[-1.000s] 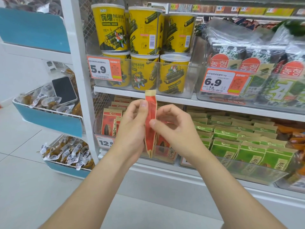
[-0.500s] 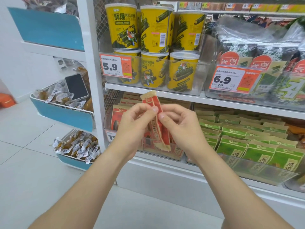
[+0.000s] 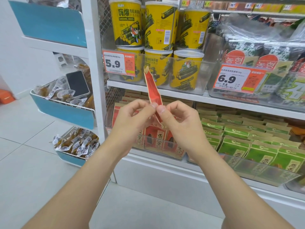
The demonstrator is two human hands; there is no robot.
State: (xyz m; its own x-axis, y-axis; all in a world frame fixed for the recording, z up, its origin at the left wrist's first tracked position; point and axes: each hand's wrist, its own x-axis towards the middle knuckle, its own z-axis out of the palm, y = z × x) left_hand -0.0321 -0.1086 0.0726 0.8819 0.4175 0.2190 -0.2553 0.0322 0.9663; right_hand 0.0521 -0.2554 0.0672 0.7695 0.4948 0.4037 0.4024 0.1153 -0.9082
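Pale tiled shop floor [image 3: 41, 162] lies under both bare forearms, which reach fwd side by side. Left hand [image 3: 132, 119] & right hand [image 3: 183, 123] meet in front of a white shelf unit [image 3: 94, 80]. Each pinches the red packet [image 3: 152, 90] betw. thumb & forefinger, thumb tips nearly touching, other fingers [image 3: 179, 106] loosely curled. Packet is narrow, seen nearly edge-on, tilted w/ its top end leaning left. Its top sticks up above the hands & its bottom corner shows below the right thumb.

Just behind the hands, lower shelf: clear bin of matching red packs [image 3: 158, 142], w/ green packs [image 3: 257, 146] in rows to the right. Shelf above: stacked yellow tubs [image 3: 127, 25] w/ a 5.9 price tag [image 3: 118, 63], then seaweed packs [image 3: 247, 50] w/ a 6.9 tag [image 3: 237, 79]. Far left, a blue-fronted side basket [image 3: 66, 113] holds small wrapped snacks & a dark phone [image 3: 77, 84].
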